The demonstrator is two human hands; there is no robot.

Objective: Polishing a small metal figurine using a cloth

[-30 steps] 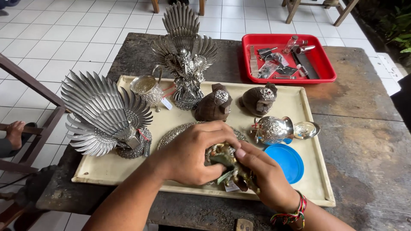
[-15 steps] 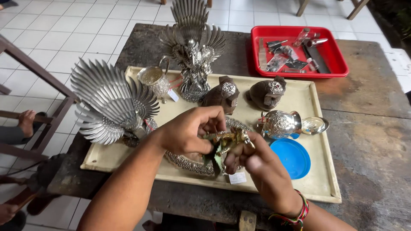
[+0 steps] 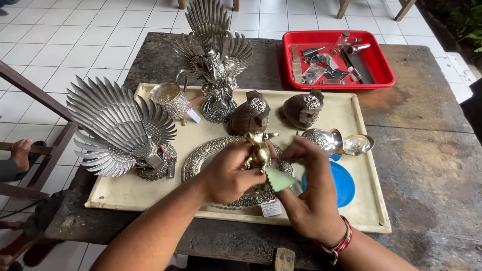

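Head view: over the cream tray (image 3: 150, 198) on the desk (image 3: 432, 165), the left hand (image 3: 228, 173) closes around a small gold figurine (image 3: 259, 149), held upright above the embossed silver platter (image 3: 201, 155). At its 3 o'clock the right hand (image 3: 311, 193) pinches a pale green cloth (image 3: 278, 178) against the figurine's base. This looks like polishing in hand; the next stroke calls for a firm grip and a slight turn.
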